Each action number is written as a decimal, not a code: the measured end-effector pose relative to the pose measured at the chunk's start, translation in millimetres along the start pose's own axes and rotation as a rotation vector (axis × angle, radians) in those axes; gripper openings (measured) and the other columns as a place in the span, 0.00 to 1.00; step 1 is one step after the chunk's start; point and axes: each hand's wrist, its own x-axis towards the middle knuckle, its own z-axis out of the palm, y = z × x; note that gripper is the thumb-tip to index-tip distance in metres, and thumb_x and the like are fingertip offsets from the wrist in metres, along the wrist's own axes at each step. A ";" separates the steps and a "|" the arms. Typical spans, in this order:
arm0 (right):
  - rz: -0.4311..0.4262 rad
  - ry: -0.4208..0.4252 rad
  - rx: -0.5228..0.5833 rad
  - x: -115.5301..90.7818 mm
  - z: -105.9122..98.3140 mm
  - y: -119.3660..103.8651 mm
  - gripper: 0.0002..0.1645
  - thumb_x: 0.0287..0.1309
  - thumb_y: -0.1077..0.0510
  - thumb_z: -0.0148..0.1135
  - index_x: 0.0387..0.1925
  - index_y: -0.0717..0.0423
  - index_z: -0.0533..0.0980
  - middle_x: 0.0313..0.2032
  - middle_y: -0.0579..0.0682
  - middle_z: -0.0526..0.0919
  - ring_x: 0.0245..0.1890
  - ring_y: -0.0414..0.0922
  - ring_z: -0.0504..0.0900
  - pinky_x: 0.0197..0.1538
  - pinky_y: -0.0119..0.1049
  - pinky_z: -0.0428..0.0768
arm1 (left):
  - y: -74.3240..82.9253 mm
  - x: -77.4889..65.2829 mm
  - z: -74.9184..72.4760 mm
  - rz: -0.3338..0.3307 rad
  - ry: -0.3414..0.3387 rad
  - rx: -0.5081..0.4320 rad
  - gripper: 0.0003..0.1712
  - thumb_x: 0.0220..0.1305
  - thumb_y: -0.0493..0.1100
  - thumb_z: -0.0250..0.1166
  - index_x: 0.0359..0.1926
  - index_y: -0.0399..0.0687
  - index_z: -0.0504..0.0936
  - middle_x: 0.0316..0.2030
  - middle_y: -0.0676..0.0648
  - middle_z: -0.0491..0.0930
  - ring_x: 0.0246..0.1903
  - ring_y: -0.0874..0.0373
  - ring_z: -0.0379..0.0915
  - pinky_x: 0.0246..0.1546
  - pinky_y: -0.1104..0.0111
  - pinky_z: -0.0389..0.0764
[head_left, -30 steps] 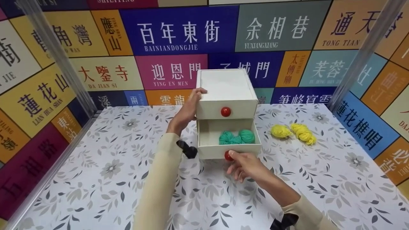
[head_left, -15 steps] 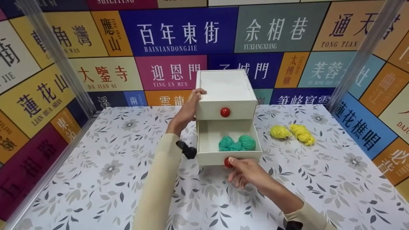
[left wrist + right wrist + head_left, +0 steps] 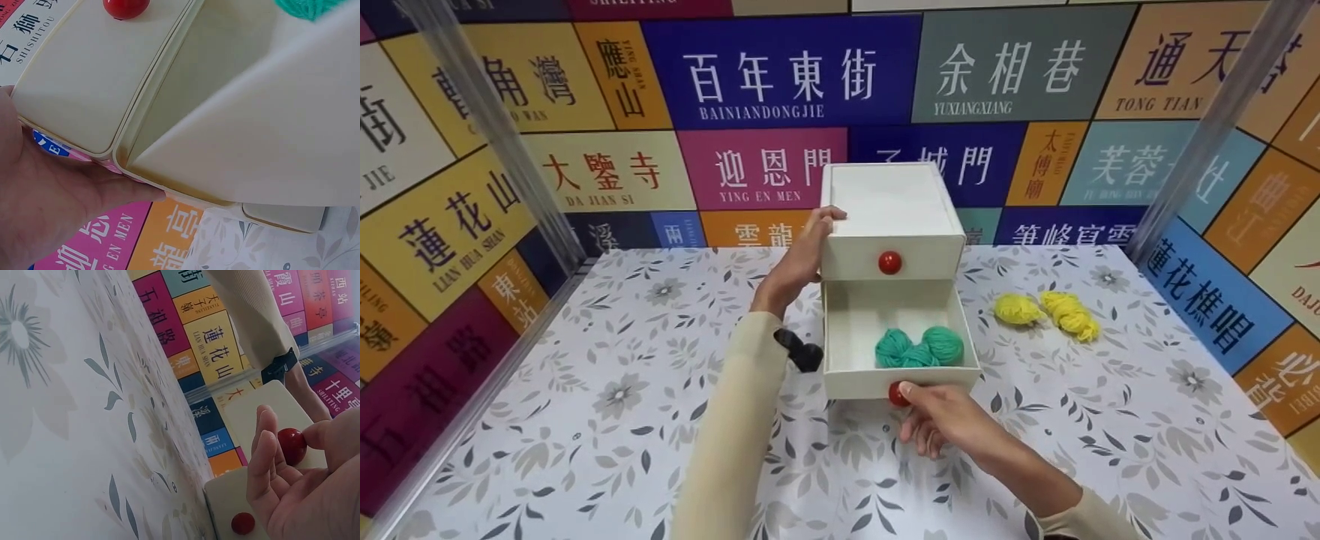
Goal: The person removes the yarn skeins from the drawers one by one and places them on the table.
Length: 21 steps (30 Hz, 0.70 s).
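Note:
A small white two-drawer cabinet (image 3: 885, 199) stands on the table with its upper drawer (image 3: 851, 259) closed. The lower drawer (image 3: 855, 384) is pulled well out, and teal yarn (image 3: 919, 349) lies inside toward its right front. My left hand (image 3: 799, 259) holds the cabinet's left side, fingers over the top edge; the left wrist view shows one digit (image 3: 132, 189) pressed along the side wall. With thumb and fingers, my right hand (image 3: 949, 420) pinches the lower drawer's red knob (image 3: 293, 446). The other fingers are loosely bent below it.
Two yellow yarn bundles (image 3: 1039, 311) lie on the table right of the cabinet. A floral cloth (image 3: 622, 420) covers the tabletop. Panels with printed signs (image 3: 780, 71) rise behind and at both sides, with clear corner posts (image 3: 1207, 127).
My right hand has drawn the lower drawer farther out toward me by its knob, carrying the teal yarn along. My left hand stays on the cabinet.

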 end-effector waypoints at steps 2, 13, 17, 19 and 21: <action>-0.003 -0.013 0.008 -2.3 0.7 1.4 0.32 0.73 0.42 0.50 0.46 0.70 0.78 0.23 0.44 0.84 0.17 0.36 0.76 0.20 0.28 0.75 | 0.0 -0.2 0.0 0.000 0.000 -0.007 0.21 0.78 0.57 0.34 0.64 0.60 0.61 0.59 0.39 0.69 0.51 0.45 0.73 0.48 0.48 0.78; 0.022 -0.030 -0.008 -11.3 4.0 6.1 0.31 0.72 0.41 0.51 0.42 0.68 0.78 0.22 0.44 0.84 0.16 0.35 0.77 0.20 0.28 0.75 | -0.4 1.0 0.3 -0.006 0.008 -0.006 0.20 0.76 0.56 0.35 0.63 0.62 0.62 0.59 0.40 0.70 0.50 0.46 0.75 0.47 0.50 0.78; 0.036 -0.040 -0.018 -14.3 9.0 10.8 0.32 0.72 0.41 0.52 0.41 0.70 0.79 0.21 0.43 0.84 0.16 0.35 0.77 0.20 0.28 0.75 | -0.9 1.2 0.1 -0.018 0.007 -0.007 0.21 0.77 0.56 0.34 0.63 0.62 0.62 0.59 0.40 0.69 0.51 0.46 0.74 0.47 0.51 0.78; 0.052 -0.056 -0.018 -16.5 12.7 14.4 0.32 0.72 0.41 0.52 0.40 0.71 0.79 0.20 0.43 0.84 0.15 0.34 0.76 0.20 0.27 0.75 | -0.9 1.4 -0.4 -0.020 0.005 -0.012 0.21 0.77 0.56 0.34 0.63 0.61 0.62 0.59 0.40 0.69 0.50 0.46 0.74 0.46 0.52 0.78; 0.067 -0.069 -0.019 -18.4 16.3 17.6 0.32 0.72 0.42 0.53 0.38 0.71 0.79 0.19 0.43 0.83 0.13 0.34 0.75 0.19 0.27 0.75 | -0.4 1.4 -1.2 -0.021 0.001 -0.019 0.21 0.77 0.56 0.34 0.63 0.61 0.61 0.58 0.39 0.69 0.50 0.46 0.74 0.45 0.53 0.77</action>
